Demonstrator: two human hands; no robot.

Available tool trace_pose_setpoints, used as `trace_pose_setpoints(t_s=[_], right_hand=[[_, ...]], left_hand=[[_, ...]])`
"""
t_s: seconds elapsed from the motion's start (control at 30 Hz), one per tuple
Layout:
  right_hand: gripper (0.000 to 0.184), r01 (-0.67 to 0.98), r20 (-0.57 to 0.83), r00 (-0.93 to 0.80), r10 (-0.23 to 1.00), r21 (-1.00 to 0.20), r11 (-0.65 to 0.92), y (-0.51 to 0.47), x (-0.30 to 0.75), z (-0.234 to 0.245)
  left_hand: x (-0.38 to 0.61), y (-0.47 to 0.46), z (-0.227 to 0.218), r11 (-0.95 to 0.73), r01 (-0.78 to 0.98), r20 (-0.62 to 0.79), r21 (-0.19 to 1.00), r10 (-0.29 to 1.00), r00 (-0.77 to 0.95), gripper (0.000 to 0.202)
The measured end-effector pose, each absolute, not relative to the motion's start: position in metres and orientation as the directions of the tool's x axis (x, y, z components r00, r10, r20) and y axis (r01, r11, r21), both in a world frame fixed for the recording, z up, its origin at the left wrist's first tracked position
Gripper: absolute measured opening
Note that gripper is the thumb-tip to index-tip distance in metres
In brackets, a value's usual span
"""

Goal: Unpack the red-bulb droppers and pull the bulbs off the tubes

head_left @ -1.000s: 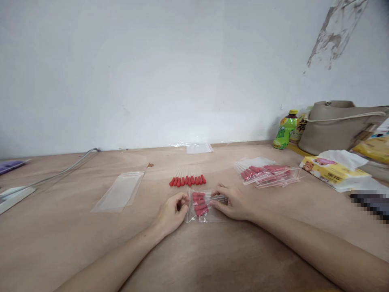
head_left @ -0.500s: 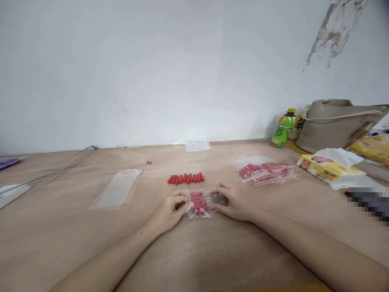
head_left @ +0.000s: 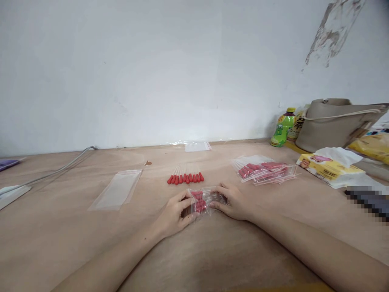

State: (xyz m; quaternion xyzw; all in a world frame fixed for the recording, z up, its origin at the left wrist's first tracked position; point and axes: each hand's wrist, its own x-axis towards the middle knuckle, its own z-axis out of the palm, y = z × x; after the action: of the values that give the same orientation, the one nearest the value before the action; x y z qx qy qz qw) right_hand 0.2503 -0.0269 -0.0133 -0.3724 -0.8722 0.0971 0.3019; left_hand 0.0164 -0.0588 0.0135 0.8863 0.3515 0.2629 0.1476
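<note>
Between my two hands is a clear zip bag (head_left: 208,211) with several red-bulbed droppers (head_left: 199,201) inside, their bulbs toward the left. My left hand (head_left: 178,213) grips the bag's left end, fingers curved round the bulbs. On the other end, my right hand (head_left: 229,201) pinches the bag over the clear stems. Just beyond lies a row of loose droppers (head_left: 185,178), red bulbs toward me and thin clear stems pointing away. Flat empty zip bags (head_left: 117,190) lie to the left. At the right is a pile of filled bags (head_left: 264,170).
Against the wall lies another stack of clear bags (head_left: 197,146). A green drink bottle (head_left: 283,127), a beige handbag (head_left: 334,125), a yellow tissue pack (head_left: 330,168) and a blurred dark object (head_left: 369,201) occupy the right. A grey cable (head_left: 68,163) crosses the left side.
My left hand has shifted slightly right, further over the bag's end, and its fingers now wrap the bulbs. The bag looks more bunched. My right hand has barely moved.
</note>
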Motion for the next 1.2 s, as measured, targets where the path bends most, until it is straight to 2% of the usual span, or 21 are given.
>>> trace_pose_setpoints(t_s=[0.1, 0.2, 0.33, 0.63, 0.73, 0.9, 1.1, 1.2], right_hand=[[0.029, 0.579, 0.456, -0.541, 0.706, -0.407, 0.706, -0.027, 0.251, -0.012], [0.027, 0.577, 0.452, -0.544, 0.707, -0.411, 0.706, -0.028, 0.25, -0.01], [0.025, 0.575, 0.459, -0.551, 0.697, -0.397, 0.716, -0.028, 0.25, -0.009], [0.027, 0.588, 0.463, -0.558, 0.689, -0.365, 0.722, -0.028, 0.25, -0.011], [0.027, 0.592, 0.456, -0.575, 0.68, -0.342, 0.73, -0.029, 0.25, -0.009], [0.028, 0.595, 0.443, -0.577, 0.686, -0.348, 0.725, -0.029, 0.249, -0.008], [0.026, 0.59, 0.459, -0.567, 0.684, -0.353, 0.726, -0.028, 0.249, -0.008], [0.026, 0.59, 0.46, -0.567, 0.683, -0.352, 0.727, -0.029, 0.249, -0.007]], left_hand=[[0.021, -0.061, 0.014, -0.705, 0.607, 0.333, 0.367, 0.709, 0.622, 0.021], [0.022, -0.059, 0.013, -0.676, 0.65, 0.315, 0.348, 0.737, 0.598, 0.015], [0.022, -0.059, 0.012, -0.641, 0.668, 0.315, 0.378, 0.767, 0.559, 0.014], [0.02, -0.063, 0.021, -0.707, 0.588, 0.317, 0.392, 0.704, 0.635, 0.018], [0.017, -0.061, 0.026, -0.718, 0.584, 0.271, 0.379, 0.69, 0.671, 0.021], [0.018, -0.065, 0.032, -0.674, 0.65, 0.182, 0.351, 0.73, 0.659, 0.009], [0.023, -0.07, 0.026, -0.689, 0.687, 0.237, 0.229, 0.724, 0.648, 0.017], [0.021, -0.069, 0.028, -0.704, 0.66, 0.238, 0.261, 0.71, 0.663, 0.017]])
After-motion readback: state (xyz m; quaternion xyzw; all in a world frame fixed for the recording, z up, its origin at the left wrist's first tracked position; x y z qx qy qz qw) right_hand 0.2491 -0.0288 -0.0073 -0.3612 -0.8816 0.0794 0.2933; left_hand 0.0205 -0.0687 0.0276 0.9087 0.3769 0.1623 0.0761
